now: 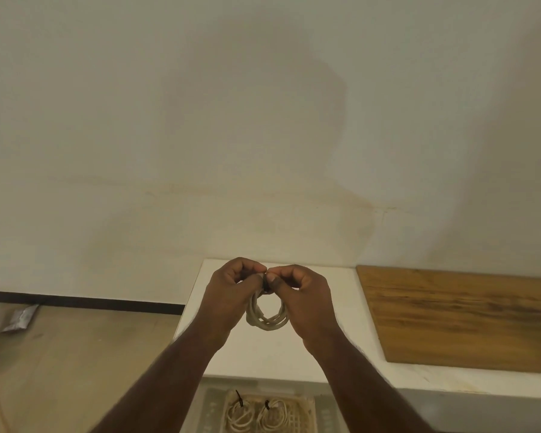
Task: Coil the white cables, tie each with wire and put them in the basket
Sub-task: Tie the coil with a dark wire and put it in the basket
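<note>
While the left hand [231,287] and right hand [297,287] pinch the black wire tie [266,286] atop the coiled white cable [267,320], above the basket [308,404] (two tied coils inside), a slipped twist could unspring the loops.

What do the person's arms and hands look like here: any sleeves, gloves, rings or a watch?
Both forearms are bare from the bottom edge of the frame to the wrists, with no sleeves in view. The left hand and right hand wear no gloves. No watch, bracelet or ring shows on the parts visible.
</note>
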